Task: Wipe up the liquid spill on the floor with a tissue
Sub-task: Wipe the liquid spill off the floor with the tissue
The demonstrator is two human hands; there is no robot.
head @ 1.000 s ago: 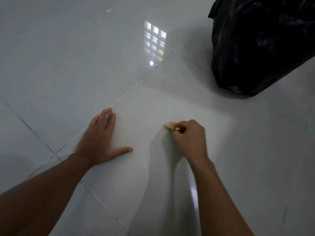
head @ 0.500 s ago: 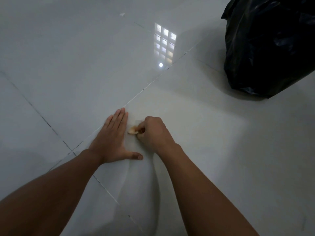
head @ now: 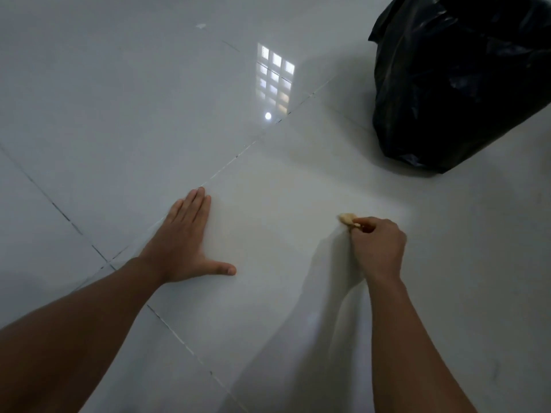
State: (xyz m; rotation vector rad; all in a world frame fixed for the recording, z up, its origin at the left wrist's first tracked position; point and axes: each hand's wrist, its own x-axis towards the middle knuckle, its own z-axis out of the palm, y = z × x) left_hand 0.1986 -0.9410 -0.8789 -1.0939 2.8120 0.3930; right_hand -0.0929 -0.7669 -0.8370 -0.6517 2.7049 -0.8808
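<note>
My right hand [head: 377,247] is closed on a small crumpled tissue [head: 347,219], yellowish and damp-looking, and presses it against the glossy white tiled floor [head: 283,204]. Only the tissue's tip shows past my fingers. My left hand [head: 186,244] lies flat on the floor to the left, fingers together and thumb spread out, holding nothing. No distinct puddle can be made out on the shiny tile between the hands.
A large black plastic bag [head: 459,79] sits on the floor at the upper right, beyond my right hand. Dark grout lines cross the tiles by my left hand. A window reflection [head: 274,79] shines on the floor ahead.
My right hand swept the tissue left until it was beside my left hand, then back to the right. My left hand stayed flat on the floor.
</note>
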